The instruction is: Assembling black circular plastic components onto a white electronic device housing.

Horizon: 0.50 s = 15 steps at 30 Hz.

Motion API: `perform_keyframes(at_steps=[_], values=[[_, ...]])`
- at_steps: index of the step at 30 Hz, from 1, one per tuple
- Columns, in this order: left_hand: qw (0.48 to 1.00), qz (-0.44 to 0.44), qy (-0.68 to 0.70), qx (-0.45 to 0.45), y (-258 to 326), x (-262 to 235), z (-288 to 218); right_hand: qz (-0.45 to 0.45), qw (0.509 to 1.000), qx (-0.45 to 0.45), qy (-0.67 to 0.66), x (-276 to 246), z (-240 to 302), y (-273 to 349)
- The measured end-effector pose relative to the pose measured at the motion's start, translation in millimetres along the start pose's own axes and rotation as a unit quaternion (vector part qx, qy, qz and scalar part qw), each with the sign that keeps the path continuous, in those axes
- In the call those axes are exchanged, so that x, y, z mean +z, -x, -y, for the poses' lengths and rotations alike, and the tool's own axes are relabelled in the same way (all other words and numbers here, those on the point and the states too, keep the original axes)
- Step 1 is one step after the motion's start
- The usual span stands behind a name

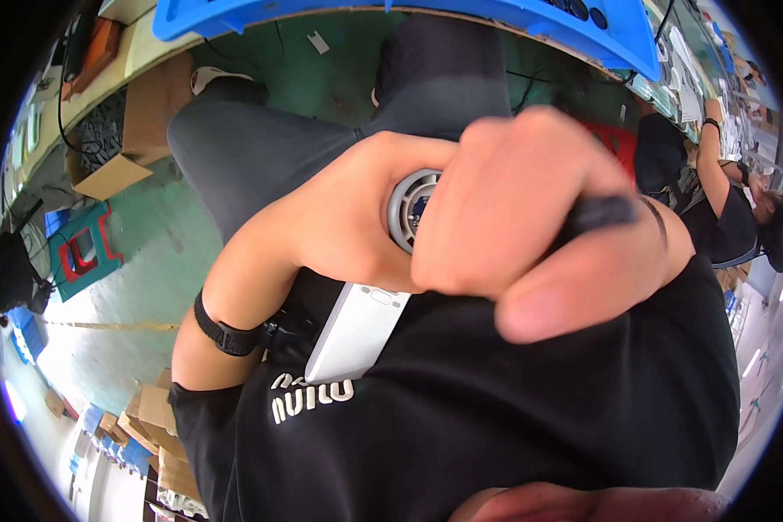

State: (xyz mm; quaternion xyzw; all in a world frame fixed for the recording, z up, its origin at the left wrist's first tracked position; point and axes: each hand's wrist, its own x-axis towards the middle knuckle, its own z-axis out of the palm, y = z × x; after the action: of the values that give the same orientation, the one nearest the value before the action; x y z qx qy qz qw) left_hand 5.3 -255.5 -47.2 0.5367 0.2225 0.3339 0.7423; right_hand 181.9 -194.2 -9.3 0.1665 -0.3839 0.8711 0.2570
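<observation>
My left hand (pixel 352 213) is closed around a white handheld device (pixel 361 335) with small grey buttons on its flat handle. The handle hangs below the hand, in front of my black shirt. Its round end shows a grey ring (pixel 398 213) with spokes and inner parts, partly hidden by my right hand. Right up against that ring is my right hand (pixel 522 209), blurred and folded into a fist. A dark, blurred thing like a tool handle (pixel 606 213) sticks out between its thumb and fingers; its working end is hidden.
A blue tray (pixel 270 19) with dark round parts lies on the bench edge ahead of me. At left stand an open cardboard box (pixel 109 143) of grey parts and a green-and-red stool (pixel 83 252). Another person (pixel 713 187) sits at the right.
</observation>
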Motion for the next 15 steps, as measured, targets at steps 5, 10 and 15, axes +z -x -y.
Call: perform_keyframes(at_steps=[5,10,15], values=[[0.976,-0.073,-0.165,0.120,-1.3,-16.9,-4.0,-0.027,0.987,-0.027,0.158,4.2,42.3,-7.9],[0.899,-0.167,-0.310,0.260,-8.8,-46.0,-38.1,-0.189,0.913,-0.069,0.356,3.3,38.2,3.7],[0.842,-0.238,-0.361,0.323,-36.7,-28.3,-16.5,0.049,0.937,-0.211,0.276,-4.4,29.0,-15.0]])
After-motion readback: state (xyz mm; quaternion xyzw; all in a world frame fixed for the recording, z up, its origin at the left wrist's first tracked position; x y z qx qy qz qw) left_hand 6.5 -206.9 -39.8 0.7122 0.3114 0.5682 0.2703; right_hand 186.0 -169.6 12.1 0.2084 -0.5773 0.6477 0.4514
